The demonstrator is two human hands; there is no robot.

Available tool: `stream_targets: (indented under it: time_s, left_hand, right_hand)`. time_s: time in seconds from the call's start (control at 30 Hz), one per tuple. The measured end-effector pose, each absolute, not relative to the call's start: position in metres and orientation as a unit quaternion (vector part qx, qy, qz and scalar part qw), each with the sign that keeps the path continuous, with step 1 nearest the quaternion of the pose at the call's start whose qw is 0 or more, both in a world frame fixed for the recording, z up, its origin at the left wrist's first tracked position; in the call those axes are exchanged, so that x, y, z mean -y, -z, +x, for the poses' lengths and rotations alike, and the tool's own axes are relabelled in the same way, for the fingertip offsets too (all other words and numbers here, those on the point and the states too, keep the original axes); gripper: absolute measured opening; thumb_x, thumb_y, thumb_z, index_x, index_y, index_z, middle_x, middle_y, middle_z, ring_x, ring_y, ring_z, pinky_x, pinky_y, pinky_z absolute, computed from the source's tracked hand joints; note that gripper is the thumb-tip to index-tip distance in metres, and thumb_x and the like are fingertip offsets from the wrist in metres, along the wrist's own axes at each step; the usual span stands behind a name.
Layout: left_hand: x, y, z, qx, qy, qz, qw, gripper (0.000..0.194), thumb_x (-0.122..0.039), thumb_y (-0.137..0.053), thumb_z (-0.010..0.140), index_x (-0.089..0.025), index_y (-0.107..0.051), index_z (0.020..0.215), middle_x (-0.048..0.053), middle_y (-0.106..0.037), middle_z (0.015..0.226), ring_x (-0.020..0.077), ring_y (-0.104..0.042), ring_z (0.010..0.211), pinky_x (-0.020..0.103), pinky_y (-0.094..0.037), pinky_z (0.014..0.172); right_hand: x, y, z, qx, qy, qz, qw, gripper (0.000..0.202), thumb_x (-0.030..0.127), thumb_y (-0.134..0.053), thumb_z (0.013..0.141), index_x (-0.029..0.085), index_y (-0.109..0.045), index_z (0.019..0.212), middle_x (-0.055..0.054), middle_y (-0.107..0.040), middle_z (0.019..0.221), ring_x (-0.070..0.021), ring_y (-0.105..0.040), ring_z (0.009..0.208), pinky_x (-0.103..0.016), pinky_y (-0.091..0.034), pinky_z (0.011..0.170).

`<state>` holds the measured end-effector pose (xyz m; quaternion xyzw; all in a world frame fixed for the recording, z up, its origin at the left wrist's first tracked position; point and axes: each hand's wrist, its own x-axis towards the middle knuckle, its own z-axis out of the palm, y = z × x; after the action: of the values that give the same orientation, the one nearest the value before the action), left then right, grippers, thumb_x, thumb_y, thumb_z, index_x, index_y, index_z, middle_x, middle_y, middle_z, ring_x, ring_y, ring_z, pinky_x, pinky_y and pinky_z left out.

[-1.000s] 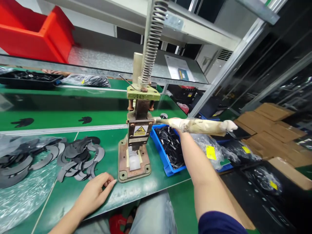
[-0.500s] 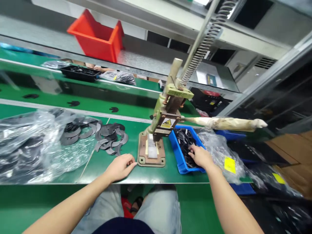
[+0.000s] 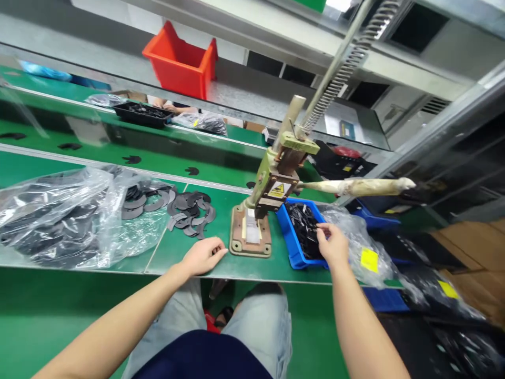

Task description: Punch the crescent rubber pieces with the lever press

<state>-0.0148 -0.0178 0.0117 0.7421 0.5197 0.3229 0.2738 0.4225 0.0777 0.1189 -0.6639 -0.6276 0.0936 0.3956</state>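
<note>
Your left hand (image 3: 205, 256): half-open, resting on the table (image 3: 252, 267), nothing visibly held. Your right hand (image 3: 333, 246): partly closed at the blue bin (image 3: 290, 240), hold unclear; many black parts (image 3: 302, 226) left inside.

blue bin (image 3: 290, 239): smooth plastic | press (image 3: 267, 175): metal | bag (image 3: 90, 210): glossy plastic

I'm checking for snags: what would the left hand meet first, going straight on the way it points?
The left hand would probably meet the press's base plate first; it looks very close, though whether they touch is unclear.
</note>
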Motion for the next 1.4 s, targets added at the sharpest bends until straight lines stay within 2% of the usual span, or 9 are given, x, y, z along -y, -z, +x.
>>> stream_targets:
  time_s: [0.17, 0.27, 0.33, 0.53, 0.7, 1.03, 1.17, 1.3, 1.4]
  left_hand:
    - [0.031, -0.023, 0.000, -0.504, -0.438, 0.664, 0.336, 0.027, -0.046, -0.062, 0.102, -0.020, -0.069, 0.108, 0.003, -0.071, 0.090, 0.0167, -0.066, 0.079, 0.029, -0.054, 0.073]
    - [0.047, -0.044, 0.017, -0.449, -0.475, 0.673, 0.347, 0.033, -0.041, -0.066, 0.101, -0.021, -0.067, 0.127, 0.006, -0.074, 0.106, 0.0158, -0.068, 0.084, 0.029, -0.057, 0.075]
    - [0.055, -0.057, 0.026, -0.413, -0.478, 0.693, 0.346, 0.039, -0.036, -0.069, 0.100, -0.023, -0.064, 0.136, 0.007, -0.074, 0.113, 0.0148, -0.069, 0.084, 0.029, -0.058, 0.075]
    - [0.069, -0.071, 0.029, -0.358, -0.502, 0.733, 0.287, 0.020, -0.022, -0.070, 0.100, -0.021, -0.074, 0.119, 0.007, -0.075, 0.105, 0.0161, -0.071, 0.091, 0.030, -0.060, 0.081]
    - [0.079, -0.072, 0.023, -0.324, -0.521, 0.744, 0.267, 0.025, -0.015, -0.071, 0.097, -0.021, -0.072, 0.121, 0.008, -0.076, 0.104, 0.0172, -0.071, 0.094, 0.032, -0.060, 0.084]
    - [0.084, -0.073, 0.023, -0.355, -0.501, 0.732, 0.295, 0.018, -0.024, -0.070, 0.099, -0.023, -0.074, 0.117, 0.008, -0.077, 0.102, 0.0182, -0.072, 0.092, 0.034, -0.061, 0.082]
    - [0.085, -0.077, 0.024, -0.393, -0.467, 0.699, 0.372, 0.021, -0.036, -0.070, 0.099, -0.023, -0.076, 0.113, 0.009, -0.077, 0.103, 0.0201, -0.072, 0.091, 0.037, -0.061, 0.083]
    - [0.082, -0.073, 0.029, -0.391, -0.402, 0.577, 0.594, 0.028, -0.047, -0.070, 0.098, -0.019, -0.071, 0.101, 0.006, -0.075, 0.090, 0.0158, -0.069, 0.075, 0.031, -0.059, 0.070]
    - [0.077, -0.064, 0.033, -0.333, -0.356, 0.494, 0.720, 0.038, -0.049, -0.084, 0.086, -0.018, -0.061, 0.093, 0.000, -0.068, 0.077, 0.0116, -0.064, 0.064, 0.026, -0.056, 0.063]
  right_hand:
    - [-0.022, -0.092, 0.353, 0.592, -0.232, -0.576, 0.513, 0.045, 0.058, -0.063, 0.092, 0.018, -0.070, 0.112, -0.007, -0.072, 0.093, -0.0189, -0.067, 0.083, -0.037, -0.058, 0.082]
    - [0.016, -0.071, 0.299, 0.582, -0.329, -0.518, 0.534, 0.038, 0.055, -0.066, 0.096, 0.019, -0.070, 0.109, -0.004, -0.070, 0.084, -0.0164, -0.067, 0.077, -0.034, -0.058, 0.077]
    - [0.037, -0.062, 0.271, 0.576, -0.380, -0.486, 0.537, 0.032, 0.051, -0.066, 0.098, 0.020, -0.070, 0.108, -0.004, -0.071, 0.088, -0.0157, -0.067, 0.077, -0.033, -0.059, 0.076]
    - [0.068, -0.057, 0.244, 0.619, -0.417, -0.406, 0.527, 0.014, 0.035, -0.070, 0.097, 0.025, -0.073, 0.106, -0.006, -0.070, 0.107, -0.0183, -0.067, 0.100, -0.036, -0.057, 0.093]
    - [0.073, -0.056, 0.248, 0.686, -0.365, -0.367, 0.512, 0.017, 0.024, -0.063, 0.100, 0.027, -0.073, 0.113, -0.007, -0.068, 0.110, -0.0200, -0.066, 0.104, -0.039, -0.055, 0.095]
    - [0.074, -0.049, 0.247, 0.684, -0.369, -0.381, 0.501, 0.016, 0.025, -0.062, 0.100, 0.027, -0.072, 0.112, -0.007, -0.068, 0.109, -0.0202, -0.066, 0.104, -0.039, -0.055, 0.095]
    - [0.071, -0.051, 0.250, 0.691, -0.362, -0.383, 0.495, 0.017, 0.025, -0.061, 0.100, 0.028, -0.071, 0.113, -0.006, -0.068, 0.109, -0.0206, -0.066, 0.104, -0.040, -0.055, 0.095]
    - [0.067, -0.059, 0.252, 0.756, -0.336, -0.349, 0.440, 0.020, 0.022, -0.058, 0.102, 0.028, -0.071, 0.115, -0.005, -0.070, 0.106, -0.0190, -0.066, 0.102, -0.038, -0.055, 0.092]
    - [0.061, -0.067, 0.253, 0.806, -0.341, -0.305, 0.376, 0.023, 0.021, -0.055, 0.103, 0.029, -0.072, 0.116, -0.005, -0.072, 0.106, -0.0185, -0.067, 0.102, -0.038, -0.056, 0.092]
